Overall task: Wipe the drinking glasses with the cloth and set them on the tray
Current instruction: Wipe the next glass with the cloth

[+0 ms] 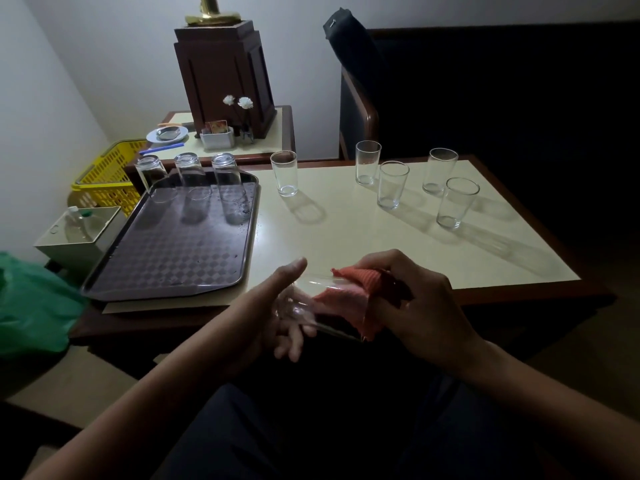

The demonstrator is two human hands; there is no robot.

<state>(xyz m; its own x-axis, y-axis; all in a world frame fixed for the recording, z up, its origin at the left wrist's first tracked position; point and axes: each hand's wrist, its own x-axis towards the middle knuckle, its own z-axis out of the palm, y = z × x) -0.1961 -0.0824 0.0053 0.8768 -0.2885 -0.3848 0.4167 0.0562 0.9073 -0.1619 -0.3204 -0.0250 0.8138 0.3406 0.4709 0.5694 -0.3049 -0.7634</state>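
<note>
While the clear, smooth-walled glass [304, 306] lies on its side just off the cream tabletop's [346, 230] near edge, the left hand [266, 306] cradles its base, fingers curled beneath. The right hand [422, 299] grips a ribbed coral cloth [349, 296] pushed into its mouth, the dark chequered tray [166, 258] lying to the left.

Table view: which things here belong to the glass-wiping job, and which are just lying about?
Job: held glass in the left hand; pink cloth in the right hand; tray with three upturned glasses; five upright glasses on the table.
Lying about: yellow basket, white flowers, saucer, green bag, grey box.
</note>
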